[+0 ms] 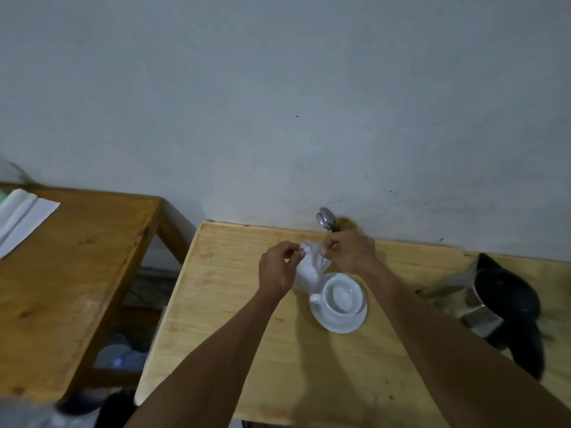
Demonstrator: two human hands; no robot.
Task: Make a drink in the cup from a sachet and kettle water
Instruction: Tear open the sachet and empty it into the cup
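A white cup [341, 296] stands empty on a white saucer [336, 324] on the pale wooden table [222, 319]. Just above and left of the cup, both hands pinch the top of a white sachet [309, 270], which looks blurred. My left hand [278, 268] grips its left corner. My right hand [349, 250] grips the right corner and also holds a metal spoon [326, 219], whose bowl sticks up past the fingers. A steel kettle [482, 299] with a black lid and handle stands at the right of the table.
A darker wooden table [71, 273] stands to the left with white folded paper [21, 217] on it. A gap separates the two tables, with bluish items [120, 358] on the floor below. A grey wall runs right behind the table's far edge.
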